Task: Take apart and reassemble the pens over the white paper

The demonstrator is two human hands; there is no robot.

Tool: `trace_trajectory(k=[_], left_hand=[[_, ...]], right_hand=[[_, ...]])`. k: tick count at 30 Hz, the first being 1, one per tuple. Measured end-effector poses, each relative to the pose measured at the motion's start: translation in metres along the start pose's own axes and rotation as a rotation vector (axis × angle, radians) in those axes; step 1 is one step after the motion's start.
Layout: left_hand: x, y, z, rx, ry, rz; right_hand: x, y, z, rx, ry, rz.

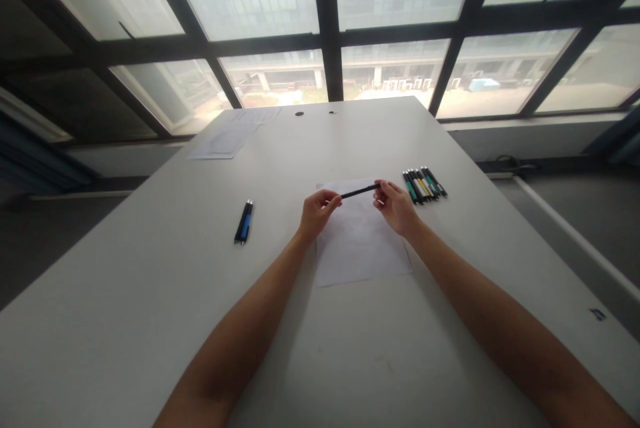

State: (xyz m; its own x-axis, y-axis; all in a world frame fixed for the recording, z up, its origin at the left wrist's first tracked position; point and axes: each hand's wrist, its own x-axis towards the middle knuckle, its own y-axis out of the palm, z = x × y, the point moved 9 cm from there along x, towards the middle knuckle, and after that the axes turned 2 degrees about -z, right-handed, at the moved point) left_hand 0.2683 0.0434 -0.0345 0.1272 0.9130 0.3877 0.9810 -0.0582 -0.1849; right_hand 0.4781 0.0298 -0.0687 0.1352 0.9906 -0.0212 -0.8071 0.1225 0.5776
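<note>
A slim black pen (357, 192) is stretched between my two hands above a white sheet of paper (364, 248). My left hand (319, 210) pinches one end of it, and my right hand (393, 204) pinches the other, slightly higher end. Just right of my right hand lies a row of several pens (425, 185), black with green, yellow and white parts. To the left of my left hand, two pens (243, 221) lie side by side, one with a blue part.
The white table (165, 268) reaches to large dark-framed windows. Printed papers (225, 138) lie at its far left. Two small dark round spots (299, 114) show near the far edge. A small dark mark (597, 314) is near the right edge.
</note>
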Motion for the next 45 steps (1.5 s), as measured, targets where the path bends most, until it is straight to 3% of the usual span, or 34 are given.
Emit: trace_trajectory(k=[4,8,11,16,23,28,33,40,45], left_hand=[[-0.003,0.007,-0.013,-0.051,0.065,0.089],[0.0,-0.004,-0.01,-0.073,0.062,-0.026],[0.001,-0.006,-0.005,-0.014,0.049,-0.058],[0.0,-0.001,-0.003,0.034,0.047,-0.022],[0.0,0.0,-0.003,0.397,0.093,-0.06],[-0.004,0.016,-0.003,0.657,0.221,0.051],[-0.008,0.028,0.0,0.629,0.219,0.192],[-0.013,0.039,-0.006,0.56,0.253,0.323],[-0.012,0.04,-0.003,0.561,0.261,0.333]], right_hand=[[-0.002,0.001,-0.014,0.228,0.199,0.013],[-0.005,0.008,0.001,0.387,0.173,0.129],[-0.006,0.008,0.017,0.25,0.056,0.185],[-0.007,0.003,0.026,-0.079,-0.065,0.153],[-0.003,-0.001,0.016,-0.063,0.021,0.082],[0.0,-0.006,0.013,-0.043,-0.009,0.045],[-0.001,-0.005,0.018,-0.194,-0.096,0.012],[-0.007,-0.01,0.025,-0.322,-0.273,-0.164],[-0.009,0.003,0.019,-0.509,-0.293,-0.04]])
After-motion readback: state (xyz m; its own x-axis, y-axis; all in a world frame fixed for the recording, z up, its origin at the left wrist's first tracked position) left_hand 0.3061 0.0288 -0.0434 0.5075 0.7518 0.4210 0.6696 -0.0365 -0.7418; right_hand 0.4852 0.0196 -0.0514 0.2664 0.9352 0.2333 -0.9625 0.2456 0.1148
